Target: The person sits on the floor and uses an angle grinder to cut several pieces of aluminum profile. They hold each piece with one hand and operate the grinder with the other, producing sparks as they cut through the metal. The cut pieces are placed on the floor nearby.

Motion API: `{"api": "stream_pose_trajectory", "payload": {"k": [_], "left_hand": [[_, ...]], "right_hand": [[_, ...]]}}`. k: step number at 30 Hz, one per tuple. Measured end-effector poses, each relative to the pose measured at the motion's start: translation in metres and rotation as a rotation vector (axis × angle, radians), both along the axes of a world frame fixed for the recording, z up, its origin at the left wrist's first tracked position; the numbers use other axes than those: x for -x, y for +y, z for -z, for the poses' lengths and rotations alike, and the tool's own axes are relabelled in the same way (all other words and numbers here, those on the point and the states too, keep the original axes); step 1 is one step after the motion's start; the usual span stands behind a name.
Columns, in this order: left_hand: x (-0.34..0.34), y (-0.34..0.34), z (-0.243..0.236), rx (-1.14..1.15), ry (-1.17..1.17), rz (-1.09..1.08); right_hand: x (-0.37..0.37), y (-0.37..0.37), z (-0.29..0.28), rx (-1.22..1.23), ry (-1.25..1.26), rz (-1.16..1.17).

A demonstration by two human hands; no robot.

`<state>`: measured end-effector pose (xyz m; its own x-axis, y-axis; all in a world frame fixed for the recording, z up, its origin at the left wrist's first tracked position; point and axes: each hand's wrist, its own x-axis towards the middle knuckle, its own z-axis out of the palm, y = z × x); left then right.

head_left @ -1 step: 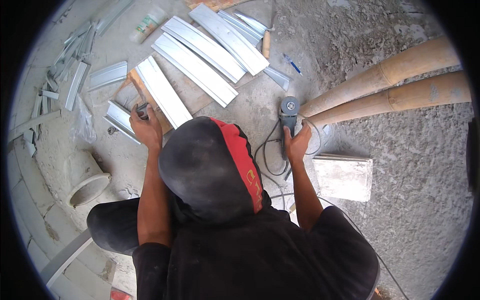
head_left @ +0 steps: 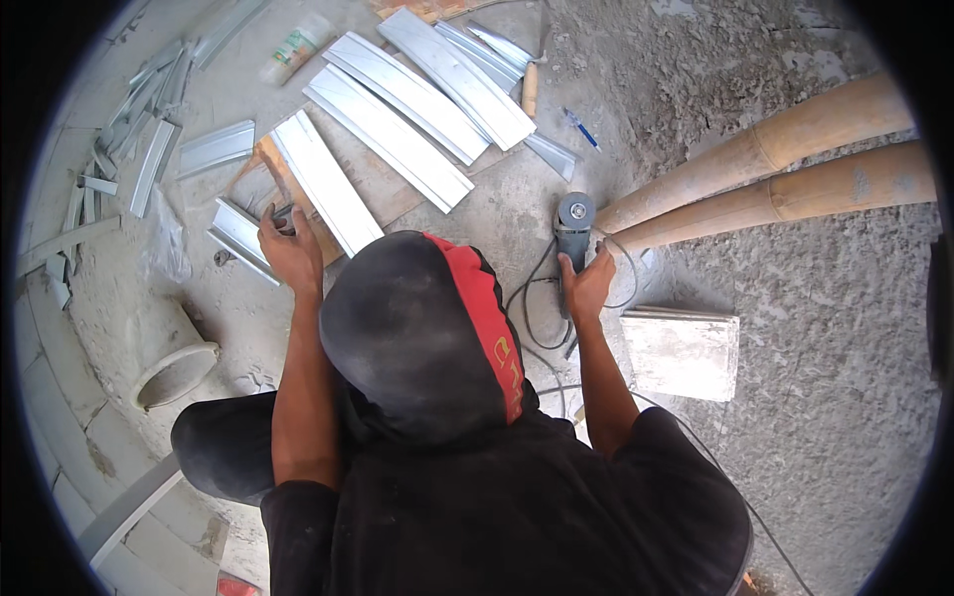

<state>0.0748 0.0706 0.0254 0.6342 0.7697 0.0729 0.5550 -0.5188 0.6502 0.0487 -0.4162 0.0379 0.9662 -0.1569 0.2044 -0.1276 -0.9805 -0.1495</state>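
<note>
My left hand (head_left: 291, 256) is curled at the near edge of a brown wooden board (head_left: 260, 177), thumb and fingers around a small dark piece whose kind I cannot make out. Beside it lies a bent metal channel (head_left: 241, 236). A long silvery metal strip (head_left: 326, 184) rests on the board just beyond. On the right, my right hand (head_left: 589, 286) grips the body of an angle grinder (head_left: 573, 240), thumb on its left side. The grinder's disc (head_left: 576, 211) points away from me and its cable loops on the floor. My raised knee (head_left: 407, 328), in black cloth with a red stripe, fills the middle.
More metal strips (head_left: 397, 144) lie fanned out ahead, with metal offcuts (head_left: 151, 169) at far left. Two bamboo poles (head_left: 825, 129) stretch in from the right. A blue pen (head_left: 580, 129), a pale bucket (head_left: 179, 372) on its side, a plastic bottle (head_left: 295, 52) and flat white slabs (head_left: 681, 356) surround me.
</note>
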Motion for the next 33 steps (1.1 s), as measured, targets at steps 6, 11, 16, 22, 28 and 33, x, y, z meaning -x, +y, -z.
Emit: {"api": "stream_pose_trajectory", "payload": {"k": [6,11,16,22,28,33], "left_hand": [[-0.012,0.017,-0.025,0.35,-0.051,0.138],[-0.025,-0.023,-0.092,0.574,0.082,0.525],[-0.006,-0.1,-0.069,1.262,0.075,0.609],[-0.017,-0.124,-0.069,1.383,-0.251,0.551],[-0.01,-0.102,-0.082,1.547,-0.347,0.43],[-0.014,-0.084,-0.1,1.725,-0.208,0.435]], "right_hand": [[-0.03,0.005,0.005,-0.336,0.446,0.26],[-0.021,0.042,-0.02,-0.563,0.165,0.173],[-0.079,0.174,-0.072,-0.938,0.021,-0.012],[-0.133,0.286,-0.105,-1.136,0.165,0.018],[-0.141,0.281,-0.098,-1.575,0.571,-0.245],[-0.154,0.284,-0.086,-1.692,0.738,-0.267]]}}
